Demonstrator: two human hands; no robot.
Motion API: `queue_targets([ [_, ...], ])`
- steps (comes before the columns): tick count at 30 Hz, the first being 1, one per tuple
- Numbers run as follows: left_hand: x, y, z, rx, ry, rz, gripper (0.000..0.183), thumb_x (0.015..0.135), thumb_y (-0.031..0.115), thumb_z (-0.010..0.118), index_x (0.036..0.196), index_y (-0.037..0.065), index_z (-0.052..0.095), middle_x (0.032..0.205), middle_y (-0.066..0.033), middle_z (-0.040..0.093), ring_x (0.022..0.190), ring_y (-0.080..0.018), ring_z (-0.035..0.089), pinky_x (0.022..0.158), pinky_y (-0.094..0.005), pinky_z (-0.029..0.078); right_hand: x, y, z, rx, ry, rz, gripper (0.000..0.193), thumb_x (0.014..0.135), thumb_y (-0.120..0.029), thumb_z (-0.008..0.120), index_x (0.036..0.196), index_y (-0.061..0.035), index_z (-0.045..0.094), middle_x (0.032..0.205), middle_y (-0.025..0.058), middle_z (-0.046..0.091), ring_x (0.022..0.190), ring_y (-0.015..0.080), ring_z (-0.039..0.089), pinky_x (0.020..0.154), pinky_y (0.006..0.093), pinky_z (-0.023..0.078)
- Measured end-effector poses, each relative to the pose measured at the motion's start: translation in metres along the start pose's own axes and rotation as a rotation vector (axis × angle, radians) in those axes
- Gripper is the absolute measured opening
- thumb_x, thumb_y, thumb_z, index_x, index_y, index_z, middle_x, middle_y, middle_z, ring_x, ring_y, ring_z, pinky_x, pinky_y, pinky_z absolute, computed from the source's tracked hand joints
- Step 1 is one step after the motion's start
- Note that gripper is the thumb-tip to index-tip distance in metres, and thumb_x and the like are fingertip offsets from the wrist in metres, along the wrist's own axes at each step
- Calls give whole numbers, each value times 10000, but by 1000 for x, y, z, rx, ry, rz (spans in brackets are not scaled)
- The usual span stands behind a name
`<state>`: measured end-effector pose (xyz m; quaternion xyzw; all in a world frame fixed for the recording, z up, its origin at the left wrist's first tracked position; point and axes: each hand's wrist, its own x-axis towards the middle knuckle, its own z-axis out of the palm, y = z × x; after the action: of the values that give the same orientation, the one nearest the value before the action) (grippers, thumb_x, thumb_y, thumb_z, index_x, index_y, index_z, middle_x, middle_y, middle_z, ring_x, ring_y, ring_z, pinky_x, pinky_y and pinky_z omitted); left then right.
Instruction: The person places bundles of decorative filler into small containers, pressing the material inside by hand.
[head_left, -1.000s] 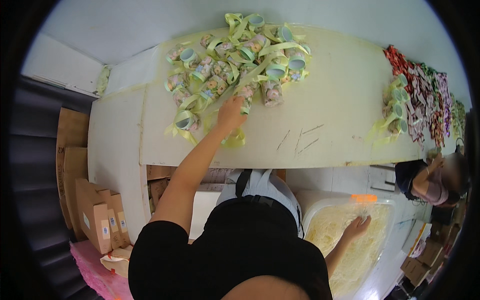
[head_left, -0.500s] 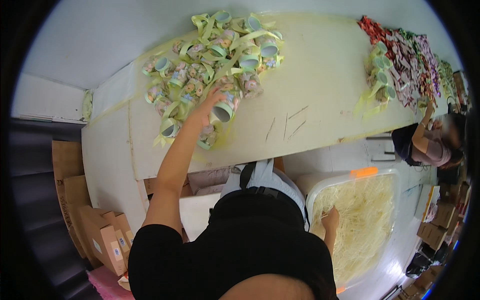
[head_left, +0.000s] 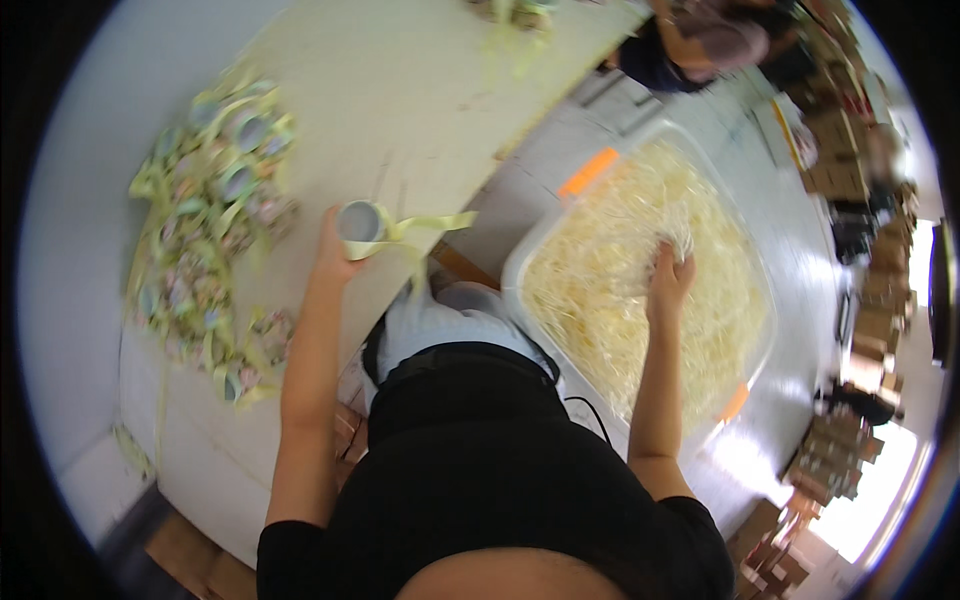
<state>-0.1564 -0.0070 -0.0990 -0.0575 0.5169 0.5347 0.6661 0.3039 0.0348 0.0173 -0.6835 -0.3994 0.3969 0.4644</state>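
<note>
In my left hand (head_left: 338, 250) is a small round container (head_left: 361, 222), held over the table's near edge with its round mouth facing up. Pale yellow ribbon (head_left: 428, 226) trails from it to the right. My right hand (head_left: 670, 275) is over a big translucent tub (head_left: 515, 275) of pale yellow shredded filler (head_left: 620, 310). Its fingers are closed on a tuft of these strands (head_left: 680, 238), which blur against the pile below. Left of my left hand, a heap of similar flowered containers with ribbons (head_left: 215, 200) covers part of the table.
The white table (head_left: 350, 90) stretches from lower left toward the top. Orange handles (head_left: 588, 172) mark the tub's ends. Beyond it, another person (head_left: 690, 45) sits at the table's far edge. Stacked cardboard boxes (head_left: 835, 450) line the right side; more cardboard (head_left: 195, 560) lies lower left.
The view has swung round to the right. My left hand has lifted a container off the heap and brought it nearer. My right hand has risen within the tub, gripping filler.
</note>
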Motion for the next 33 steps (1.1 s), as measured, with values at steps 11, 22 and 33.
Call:
queue_targets([
  [11, -24, 8, 3, 72, 320, 96, 476, 848, 524, 475, 1118, 135, 516, 1007, -60, 574, 761, -197, 575, 590, -315, 491, -24, -27, -20, 344, -88, 224, 204, 940, -190, 476, 1064, -32, 513, 846, 61, 590, 888, 226, 610, 776, 385, 505],
  [22, -80, -3, -16, 1136, 725, 1028, 415, 776, 93, 634, 1163, 61, 486, 1205, -136, 437, 1093, -268, 441, 942, -380, 347, -10, -31, -62, 996, -109, 131, 173, 957, -182, 436, 1070, -61, 488, 698, -5, 430, 595, 100, 386, 529, 230, 364],
  [33, -160, -79, 211, 1215, -763, 1243, 554, 706, 107, 674, 1222, 52, 479, 1186, -132, 525, 1126, -315, 474, 955, -403, 355, -51, -71, -27, 1518, -296, 137, 273, 978, -236, 304, 799, -104, 462, 676, -2, 424, 684, 134, 431, 695, 334, 374],
])
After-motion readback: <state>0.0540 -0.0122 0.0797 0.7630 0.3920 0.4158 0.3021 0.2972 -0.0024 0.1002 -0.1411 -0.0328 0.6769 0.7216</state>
